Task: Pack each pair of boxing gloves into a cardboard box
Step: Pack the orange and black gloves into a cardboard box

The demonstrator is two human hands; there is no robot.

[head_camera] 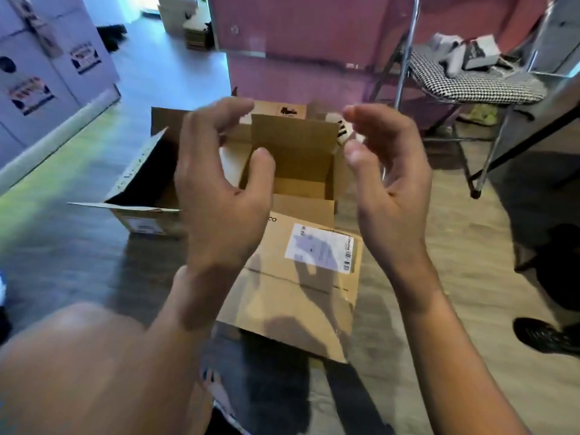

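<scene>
**Hands.** The left hand (219,196) and the right hand (392,189) are raised over the open cardboard box (301,158) in the centre of the frame. The fingers of both are loosely curved and grasp nothing. Motion blur hides whether the left fingertips touch a flap.

**Task item.** No boxing glove can be identified in view. The cavity shows bare cardboard. The near flap (292,309) is folded out flat toward the viewer and carries a shipping label (320,249).

**Handling, judged.**
- The box is probably light corrugated board, with stiff walls and weak creases.
- It should be taken by its two side walls or from under the base. It should not be lifted by a flap, which will hinge and may tear.
- Boxing gloves are likely padded, bulky and compressible, with a smooth skin. The cuff is the surest hold.
- The opening looks snug for a pair, so the flaps must stay spread.

**Surface.** The box stands on a wood-pattern floor (78,277). A second cardboard box (141,219) is just beside it at centre left. It is open and its interior is too dark to read. A black shoe (546,337) is at the lower right edge.

**Room.** At upper right is a folding chair (405,58) with a houndstooth cushion (470,83) bearing small items. A pink wall (314,42) is at top centre. White cartons (62,83) with stickers are at upper left.
</scene>
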